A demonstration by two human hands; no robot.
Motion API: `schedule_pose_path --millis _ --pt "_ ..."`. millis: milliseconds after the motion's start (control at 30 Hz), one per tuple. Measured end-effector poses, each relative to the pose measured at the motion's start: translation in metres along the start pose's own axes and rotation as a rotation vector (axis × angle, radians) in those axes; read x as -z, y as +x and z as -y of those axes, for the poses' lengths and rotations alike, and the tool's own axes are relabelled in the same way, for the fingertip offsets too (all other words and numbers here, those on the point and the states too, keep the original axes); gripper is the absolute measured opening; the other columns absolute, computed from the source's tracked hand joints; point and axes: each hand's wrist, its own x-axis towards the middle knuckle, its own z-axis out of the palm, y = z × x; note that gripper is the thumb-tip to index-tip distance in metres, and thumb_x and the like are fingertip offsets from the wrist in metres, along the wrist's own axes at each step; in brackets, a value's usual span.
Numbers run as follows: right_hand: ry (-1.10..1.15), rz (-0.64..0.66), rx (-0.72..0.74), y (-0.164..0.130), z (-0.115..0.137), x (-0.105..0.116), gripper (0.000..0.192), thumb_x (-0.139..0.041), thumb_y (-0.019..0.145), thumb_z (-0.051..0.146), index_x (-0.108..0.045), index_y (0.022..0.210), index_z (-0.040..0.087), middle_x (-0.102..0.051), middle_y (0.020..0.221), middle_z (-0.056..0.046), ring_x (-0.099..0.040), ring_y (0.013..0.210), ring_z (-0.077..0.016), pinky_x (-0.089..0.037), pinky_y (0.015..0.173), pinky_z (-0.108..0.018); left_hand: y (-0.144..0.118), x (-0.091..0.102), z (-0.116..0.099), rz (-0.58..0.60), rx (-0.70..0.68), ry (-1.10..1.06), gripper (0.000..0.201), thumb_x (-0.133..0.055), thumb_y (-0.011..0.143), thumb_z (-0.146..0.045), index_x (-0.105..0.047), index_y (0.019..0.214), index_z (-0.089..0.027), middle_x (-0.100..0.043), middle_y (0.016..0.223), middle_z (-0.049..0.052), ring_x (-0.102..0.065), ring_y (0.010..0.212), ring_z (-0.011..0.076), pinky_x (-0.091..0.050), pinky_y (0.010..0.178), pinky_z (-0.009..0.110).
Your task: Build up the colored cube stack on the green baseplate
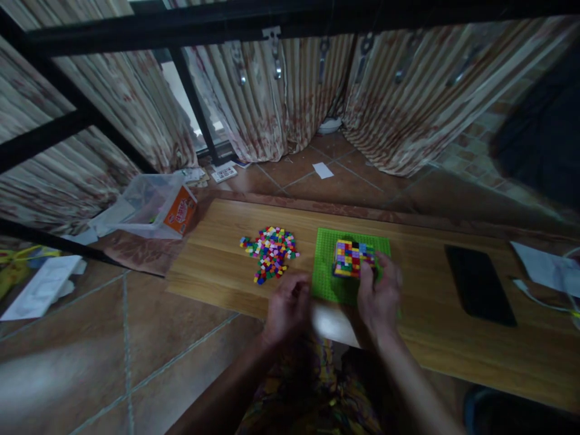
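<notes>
A green studded baseplate (324, 266) lies on the wooden board, and a multicoloured block of toy bricks (348, 258) is over its middle. My right hand (381, 293) is at the block's right end, thumb across the near corner and fingers round the right side. I cannot tell whether the block is pressed onto the plate or slightly raised. Just left of the plate's near corner is my left hand (289, 305), its fingers curled together; whatever is in them is hidden. Beyond it lies a loose pile of small coloured bricks (274, 251).
The long wooden board (203, 260) also bears a dark phone-like slab (479, 284), a white paper (546, 263) and a white cable (528, 293) on the right. A clear plastic box (140, 202) with an orange label stands at far left. A dark frame bar (181, 27) crosses above.
</notes>
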Motion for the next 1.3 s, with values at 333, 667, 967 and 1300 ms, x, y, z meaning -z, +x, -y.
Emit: schedule_pose_path --millis 333,667,967,1300 --pt "0.196 0.541 0.349 -0.046 0.063 -0.037 0.020 -0.050 0.092 0.021 -0.064 0.106 0.021 -0.067 0.102 -0.007 -0.062 0.097 -0.0209 -0.051 0.087 -0.034 -0.008 0.069 0.040 -0.151 0.198 0.437 0.042 -0.064 0.078 -0.019 -0.054 0.119 -0.019 -0.061 0.109 0.008 -0.063 0.098 0.0215 -0.053 0.085 0.035" --pt "0.008 0.714 0.440 -0.046 0.096 -0.086 0.018 -0.056 0.087 0.013 -0.066 0.100 0.021 -0.061 0.099 -0.008 -0.058 0.095 -0.0233 -0.049 0.085 -0.037 0.006 0.070 0.044 -0.049 0.178 0.470 0.028 -0.056 0.082 -0.014 -0.059 0.109 -0.020 -0.064 0.103 0.006 -0.065 0.094 0.0204 -0.052 0.085 0.034" --pt "-0.102 0.645 0.534 -0.048 0.087 -0.094 0.012 -0.053 0.094 0.021 -0.064 0.090 0.023 -0.061 0.092 -0.006 -0.056 0.091 -0.0217 -0.047 0.080 -0.034 0.005 0.070 0.054 -0.095 0.091 0.416 0.024 -0.053 0.087 -0.022 -0.059 0.110 -0.021 -0.064 0.100 0.007 -0.065 0.090 0.0195 -0.053 0.081 0.033" --pt "-0.084 0.678 0.512 -0.044 0.096 -0.091 0.002 -0.063 0.088 0.022 -0.064 0.089 0.020 -0.061 0.099 -0.009 -0.056 0.096 -0.0248 -0.047 0.084 -0.038 0.005 0.069 0.055 -0.134 0.068 0.356 0.022 -0.054 0.088 -0.025 -0.061 0.108 -0.020 -0.065 0.101 0.007 -0.065 0.093 0.0186 -0.053 0.084 0.032"
